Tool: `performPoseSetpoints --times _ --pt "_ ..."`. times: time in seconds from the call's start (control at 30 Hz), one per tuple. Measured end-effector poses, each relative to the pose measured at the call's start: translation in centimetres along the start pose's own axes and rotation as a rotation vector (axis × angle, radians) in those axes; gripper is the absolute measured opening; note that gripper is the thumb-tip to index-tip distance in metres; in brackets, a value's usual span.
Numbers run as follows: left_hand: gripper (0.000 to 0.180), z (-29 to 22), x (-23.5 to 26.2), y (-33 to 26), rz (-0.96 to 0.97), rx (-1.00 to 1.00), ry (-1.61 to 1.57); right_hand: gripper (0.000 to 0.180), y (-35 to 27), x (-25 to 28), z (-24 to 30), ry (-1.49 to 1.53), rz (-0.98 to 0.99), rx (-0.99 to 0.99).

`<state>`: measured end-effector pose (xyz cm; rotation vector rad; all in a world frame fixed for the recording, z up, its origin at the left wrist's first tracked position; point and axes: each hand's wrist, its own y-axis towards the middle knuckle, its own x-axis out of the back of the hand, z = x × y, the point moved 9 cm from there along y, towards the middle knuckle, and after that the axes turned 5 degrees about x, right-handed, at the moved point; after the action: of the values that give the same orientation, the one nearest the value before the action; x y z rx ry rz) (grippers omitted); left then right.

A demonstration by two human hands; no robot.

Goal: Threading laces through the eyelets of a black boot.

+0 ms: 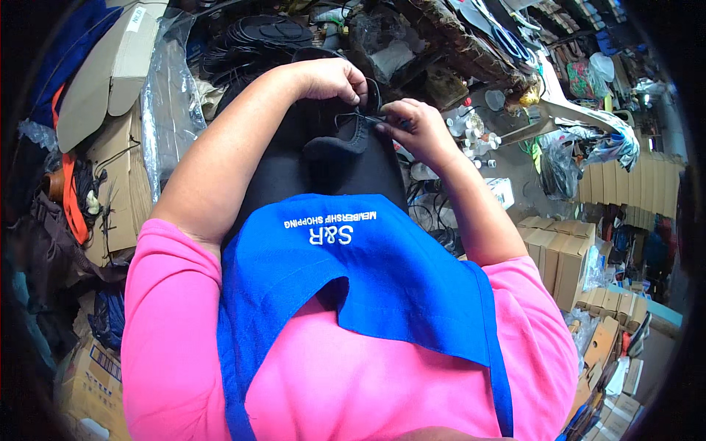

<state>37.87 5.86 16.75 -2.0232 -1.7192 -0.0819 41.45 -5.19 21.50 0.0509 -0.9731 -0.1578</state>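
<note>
A black shoe upper, or a piece shaped like one, rests over my dark-clothed lap with its curved edge toward me. My left hand is closed at its far side, fingertips pinched beside the dark rim; what they grip is hidden. To the right, my right hand pinches a thin dark strand, thread or a fine tool, at the upper's right edge. Loose thread loops across the upper's opening. A blue apron covers my front.
Stacked black flat pieces lie beyond my left hand. Cardboard and clear plastic sheeting stand on the left. Small bottles cluster past my right forearm, with cardboard boxes farther right. A worn wooden block lies ahead.
</note>
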Motion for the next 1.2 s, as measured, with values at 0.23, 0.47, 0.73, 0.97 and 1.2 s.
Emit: performPoseSetpoints --times 0.23,0.47,0.73,0.97,1.2 --pt "0.016 0.6 -0.2 0.0 0.004 0.001 -0.03 0.013 -0.4 -0.2 -0.2 -0.009 0.038 0.031" --pt "0.017 0.5 -0.3 -0.1 -0.005 -0.034 -0.033 0.012 -1.2 0.2 -1.6 0.08 0.074 -0.104" --pt "0.015 1.3 -0.3 0.2 0.0 -0.01 -0.085 0.011 -2.6 3.0 -5.0 -0.103 -0.099 -0.191" --pt "0.02 1.4 -0.3 0.2 -0.018 0.008 -0.162 0.015 -2.0 1.4 -3.8 0.112 -0.048 -0.186" --pt "0.053 0.8 0.1 -1.0 -0.102 0.207 -0.149 0.023 -5.5 1.0 -10.2 0.611 -0.073 -0.444"
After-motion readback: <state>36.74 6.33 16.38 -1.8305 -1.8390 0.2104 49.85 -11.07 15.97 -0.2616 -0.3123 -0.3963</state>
